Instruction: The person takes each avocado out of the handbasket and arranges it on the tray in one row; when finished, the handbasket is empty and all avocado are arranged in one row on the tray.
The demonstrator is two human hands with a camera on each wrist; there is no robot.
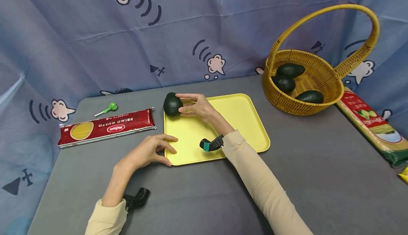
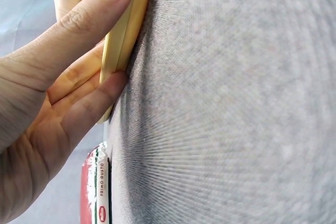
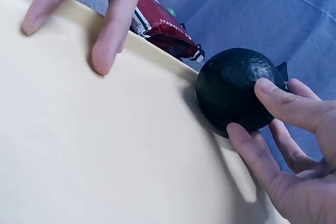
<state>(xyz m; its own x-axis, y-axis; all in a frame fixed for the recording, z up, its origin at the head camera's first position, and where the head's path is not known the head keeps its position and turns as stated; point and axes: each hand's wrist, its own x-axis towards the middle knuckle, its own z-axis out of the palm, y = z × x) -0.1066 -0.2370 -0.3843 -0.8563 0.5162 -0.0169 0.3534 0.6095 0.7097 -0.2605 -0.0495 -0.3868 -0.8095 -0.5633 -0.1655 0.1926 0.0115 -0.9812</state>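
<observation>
One held avocado [image 1: 172, 105], "Melissa" spaghetti [image 1: 108, 127]

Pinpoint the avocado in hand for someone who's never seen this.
On the gray table, find the yellow tray. At its far left corner, the right hand holds a dark green avocado. The other three avocados lie in the wicker basket; this one alone is outside it.

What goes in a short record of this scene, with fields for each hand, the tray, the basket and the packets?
Right hand: pinches an avocado
Left hand: touches the near left corner of the tray
Tray: yellow, flat on the table
Basket: holds three more avocados
Left of tray: red spaghetti packet, green lollipop
Right of basket: long packet
</observation>
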